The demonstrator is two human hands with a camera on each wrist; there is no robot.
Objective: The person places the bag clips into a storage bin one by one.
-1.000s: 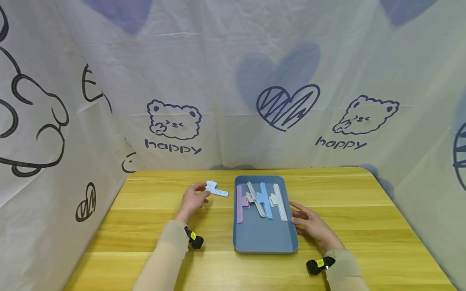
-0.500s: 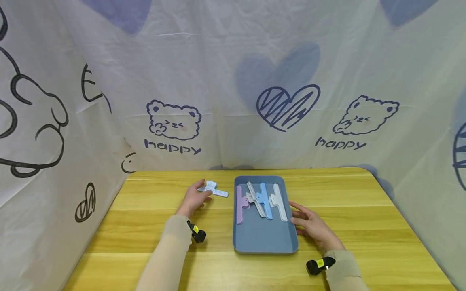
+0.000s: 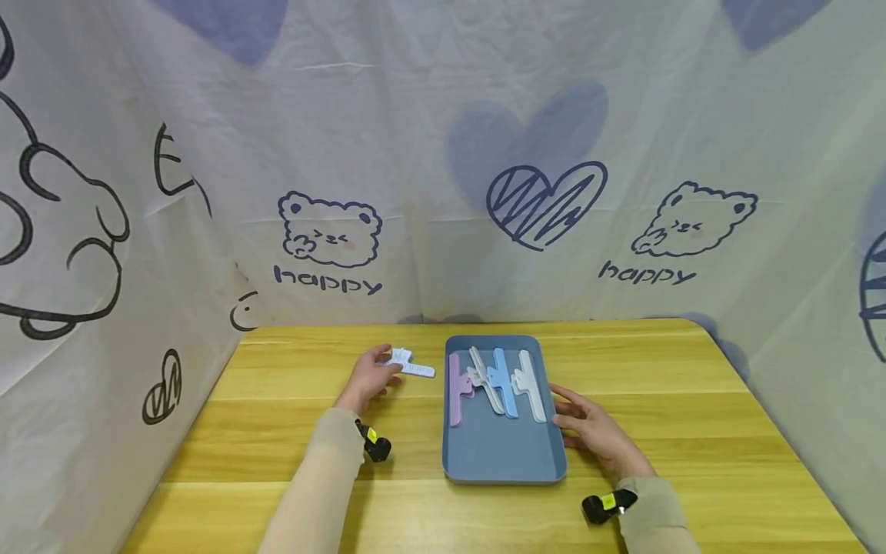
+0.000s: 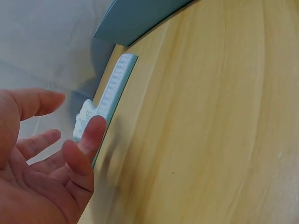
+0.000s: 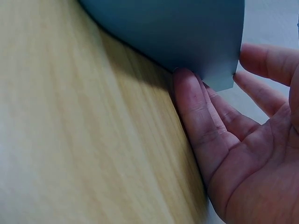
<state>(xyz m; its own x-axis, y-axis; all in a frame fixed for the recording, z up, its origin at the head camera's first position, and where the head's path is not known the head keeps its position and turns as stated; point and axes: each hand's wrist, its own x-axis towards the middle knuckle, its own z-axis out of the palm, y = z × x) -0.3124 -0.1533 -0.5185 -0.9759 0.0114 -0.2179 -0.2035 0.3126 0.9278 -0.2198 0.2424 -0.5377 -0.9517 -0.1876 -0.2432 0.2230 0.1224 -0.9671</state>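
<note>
My left hand (image 3: 370,378) is at a white and pale-blue bag clip (image 3: 418,370) with a piano-key pattern, left of the tray. In the left wrist view its fingers are spread and loosely bent, and a fingertip overlaps the long bar of the clip (image 4: 115,86); part of the clip is hidden behind them. My right hand (image 3: 594,429) rests its fingers against the right wall of the grey-blue tray (image 3: 505,458). The right wrist view has these fingertips right at the tray wall (image 5: 187,37), the hand's edge low by the table.
Inside the tray lie a purple clip (image 3: 456,392), a blue clip (image 3: 504,385), a slanted whitish clip (image 3: 490,388) and a white clip (image 3: 531,388). A patterned cloth (image 3: 429,231) hangs behind the wooden table (image 3: 692,431).
My left hand has shifted slightly left along the piano-key clip, its fingers now covering the clip's left part. The right hand and the tray stay put.
</note>
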